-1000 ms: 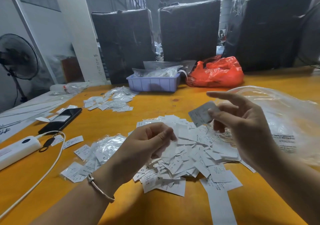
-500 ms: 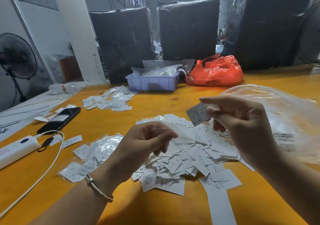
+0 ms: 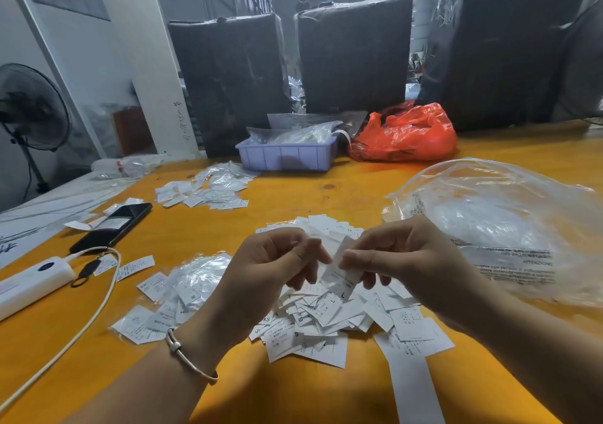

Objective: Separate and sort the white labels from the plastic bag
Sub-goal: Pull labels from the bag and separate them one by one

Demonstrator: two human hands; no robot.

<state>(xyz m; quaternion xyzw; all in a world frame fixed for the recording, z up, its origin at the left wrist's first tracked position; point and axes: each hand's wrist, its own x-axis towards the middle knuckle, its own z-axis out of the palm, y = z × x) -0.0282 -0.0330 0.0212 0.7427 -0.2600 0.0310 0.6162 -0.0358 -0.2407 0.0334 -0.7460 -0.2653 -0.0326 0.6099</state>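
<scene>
Head view: at the centre of the frame, the left hand (image 3: 270, 260) and the right hand (image 3: 401, 260) met, both pinching one small white printed paper label (image 3: 341, 272) above a loose pile of white paper labels (image 3: 326, 319) on the orange wooden table (image 3: 326, 192). A large clear plastic bag (image 3: 502, 221) lay at the right. A lavender plastic tray (image 3: 287, 157) stood at upper centre.

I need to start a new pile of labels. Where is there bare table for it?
Bare table lies between the blue tray, far label pile and clear bag. Also the near left corner, beside the white cable. The centre heap is crowded.
</scene>
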